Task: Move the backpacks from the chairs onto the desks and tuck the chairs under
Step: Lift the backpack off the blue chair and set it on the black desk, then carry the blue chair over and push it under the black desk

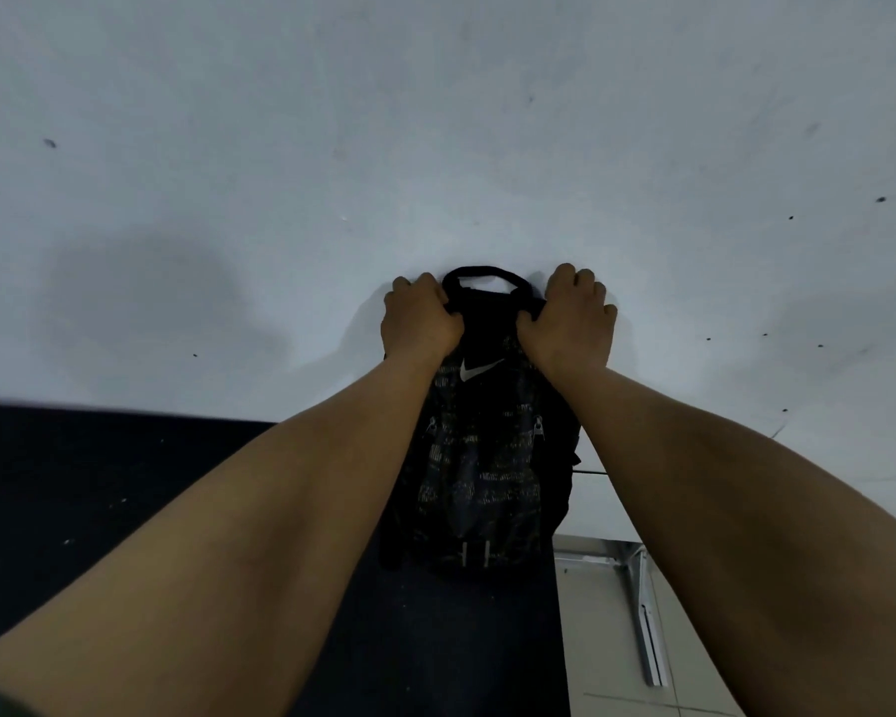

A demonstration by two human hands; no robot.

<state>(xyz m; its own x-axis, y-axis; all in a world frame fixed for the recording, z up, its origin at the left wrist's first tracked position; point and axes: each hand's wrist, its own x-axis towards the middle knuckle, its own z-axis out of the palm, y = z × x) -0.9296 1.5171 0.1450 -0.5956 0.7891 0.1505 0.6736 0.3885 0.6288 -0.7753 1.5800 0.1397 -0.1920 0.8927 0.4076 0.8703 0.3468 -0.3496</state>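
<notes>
Both forearms run up frame from me. Backpack [479, 458], black with a white swoosh, hangs half over the near edge of the white desk [435, 147], top end lying on it. Left hand [420, 318] and right hand [570, 318] clenched on its top corners, flanking the carry handle [484, 276].

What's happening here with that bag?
A person grips the top of a black backpack with both hands, the left hand and right hand either side of its carry loop. The top of the bag lies on a white desk; its lower part hangs past the desk edge. No chair is identifiable.
</notes>
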